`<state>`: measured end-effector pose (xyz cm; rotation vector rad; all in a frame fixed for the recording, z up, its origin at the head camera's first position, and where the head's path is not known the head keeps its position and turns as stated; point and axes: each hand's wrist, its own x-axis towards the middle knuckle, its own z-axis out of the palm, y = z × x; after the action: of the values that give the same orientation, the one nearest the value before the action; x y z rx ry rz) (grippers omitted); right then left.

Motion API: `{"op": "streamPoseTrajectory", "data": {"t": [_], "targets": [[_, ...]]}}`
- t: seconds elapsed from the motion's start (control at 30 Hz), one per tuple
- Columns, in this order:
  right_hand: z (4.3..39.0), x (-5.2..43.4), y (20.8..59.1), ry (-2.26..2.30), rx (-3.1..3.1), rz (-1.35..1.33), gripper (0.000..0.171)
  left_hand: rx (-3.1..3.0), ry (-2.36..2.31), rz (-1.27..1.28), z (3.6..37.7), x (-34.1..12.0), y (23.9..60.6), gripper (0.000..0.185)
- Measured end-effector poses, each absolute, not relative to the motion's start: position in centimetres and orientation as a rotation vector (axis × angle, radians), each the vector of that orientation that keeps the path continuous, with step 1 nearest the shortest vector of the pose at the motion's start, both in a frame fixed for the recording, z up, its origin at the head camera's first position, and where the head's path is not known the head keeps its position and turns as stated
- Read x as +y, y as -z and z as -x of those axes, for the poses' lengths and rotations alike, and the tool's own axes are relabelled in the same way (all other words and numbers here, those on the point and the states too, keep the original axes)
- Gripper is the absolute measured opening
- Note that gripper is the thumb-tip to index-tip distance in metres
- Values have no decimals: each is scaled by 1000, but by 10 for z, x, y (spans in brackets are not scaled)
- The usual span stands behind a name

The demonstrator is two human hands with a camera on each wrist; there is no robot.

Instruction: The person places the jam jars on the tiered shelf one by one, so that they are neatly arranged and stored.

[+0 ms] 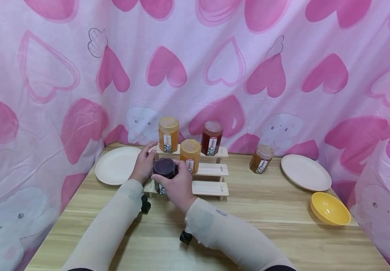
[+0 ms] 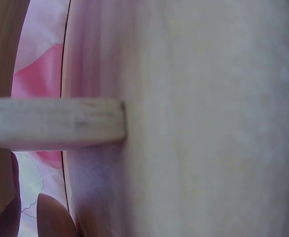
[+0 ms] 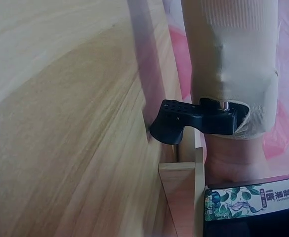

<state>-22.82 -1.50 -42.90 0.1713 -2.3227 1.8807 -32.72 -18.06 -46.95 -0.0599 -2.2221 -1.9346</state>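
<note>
Both hands met at a dark jar in the head view: the right hand wrapped its fingers around the jar, which stood upright, lid up, on the lowest step of a wooden rack; the left hand rested against the rack's left end, fingers relaxed. Pale wooden surface, heart-patterned pink cloth behind. Left wrist view showed a blurred plate. Right wrist view showed the jar's label beside the rack's edge.

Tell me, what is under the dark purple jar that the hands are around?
The dark purple jar stands on the lowest step of the wooden stepped rack, gripped by the right hand. The left hand touches its far side. Both hands hide the jar's base.
</note>
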Motion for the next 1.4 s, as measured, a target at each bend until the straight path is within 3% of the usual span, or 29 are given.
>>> {"op": "streamPoseTrajectory", "data": {"t": [0.17, 0.47, 0.8, 1.17, 1.4], "targets": [[229, -15, 430, -1864, -2309, -182, 72, -2214, 1943, 64, 328, -181, 469, 42], [217, 1, 423, -1943, -2330, -209, 97, -2246, 1925, 42, 327, -180, 468, 44], [193, 63, 417, -1987, -2137, -361, 73, -2222, 1956, 41, 329, -181, 470, 44], [246, 172, 419, -1785, -1880, 15, 57, -2235, 2018, 48, 305, -173, 438, 46], [290, 236, 420, -1673, -1862, 203, 70, -2209, 2045, 52, 312, -176, 448, 46]]}}
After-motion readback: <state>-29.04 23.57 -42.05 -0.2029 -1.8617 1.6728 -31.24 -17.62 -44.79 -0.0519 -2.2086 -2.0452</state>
